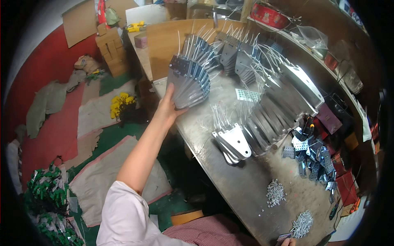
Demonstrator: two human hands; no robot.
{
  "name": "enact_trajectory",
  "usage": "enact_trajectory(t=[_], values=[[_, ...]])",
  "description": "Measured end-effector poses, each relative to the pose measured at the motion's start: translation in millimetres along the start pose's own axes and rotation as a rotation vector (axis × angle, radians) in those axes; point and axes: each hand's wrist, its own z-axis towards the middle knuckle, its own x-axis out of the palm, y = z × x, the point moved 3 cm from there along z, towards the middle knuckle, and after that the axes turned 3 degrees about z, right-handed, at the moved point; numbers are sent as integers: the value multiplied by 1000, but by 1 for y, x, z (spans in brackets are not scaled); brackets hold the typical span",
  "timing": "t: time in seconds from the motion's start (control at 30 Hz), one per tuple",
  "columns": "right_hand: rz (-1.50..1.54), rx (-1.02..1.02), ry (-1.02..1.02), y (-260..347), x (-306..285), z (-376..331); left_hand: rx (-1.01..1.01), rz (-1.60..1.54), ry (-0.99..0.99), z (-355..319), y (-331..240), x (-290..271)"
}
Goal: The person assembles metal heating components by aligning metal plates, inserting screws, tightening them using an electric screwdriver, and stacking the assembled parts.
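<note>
My left hand [167, 110] reaches far across the bench to a fanned stack of grey metal plates [186, 84] with white wires. Its thumb lies along the stack's left edge, and the other fingers are partly hidden at the bottom edge. At the lower frame edge only the fingertips of my right hand [289, 242] show, closed on a small dark metal piece [282, 237]. Right beside it lies a pile of silver screws [302, 224]. A heap of small nuts [276, 193] sits farther up the bench.
A long row of wired metal plates [271, 117] curves across the metal-topped bench [223, 174]. Perforated metal brackets [316, 158] lie heaped at right. A red tin [269, 15] stands on the back shelf. Green-and-black bundles [49, 190] and cloth mats [117, 176] cover the floor at left.
</note>
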Motion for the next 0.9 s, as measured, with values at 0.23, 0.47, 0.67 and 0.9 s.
enact_trajectory(t=[0.23, 0.47, 0.67, 0.9], values=[[-53, -32, -11, 8, 1, -3, 1, 5, 36, 97, 23, 22], [32, 21, -67, 6, 3, -9, -44, -77, -5, 160, 34, 31], [0, 17, -26, 3, 8, 0, -17, -68, 3, 169, 35, 38], [32, 26, -4, 8, 8, -3, -31, -23, -29, 159, 34, 44]])
